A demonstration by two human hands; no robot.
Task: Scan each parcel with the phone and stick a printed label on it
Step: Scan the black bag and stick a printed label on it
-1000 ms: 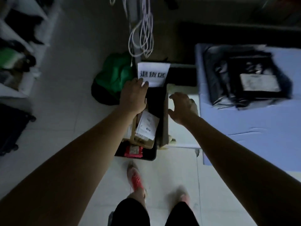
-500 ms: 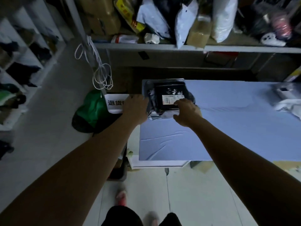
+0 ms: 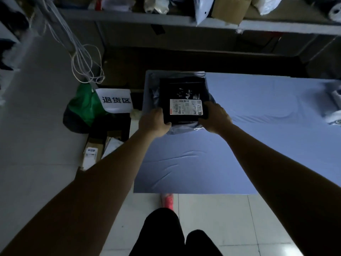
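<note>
A black parcel (image 3: 182, 89) in crinkled grey wrapping is at the frame's centre, over the far left corner of the blue-covered table (image 3: 258, 135). The left hand (image 3: 155, 122) grips its lower left edge and the right hand (image 3: 215, 118) its lower right corner. 1 white printed label (image 3: 186, 107) lies on top (print too small to read). Left of the table, a white sign (image 3: 116, 101) with 3 characters stands beside a green bag (image 3: 83, 106), with white cords (image 3: 86, 65) hanging above. A shelf (image 3: 129, 16) of packages crosses the top.
</note>
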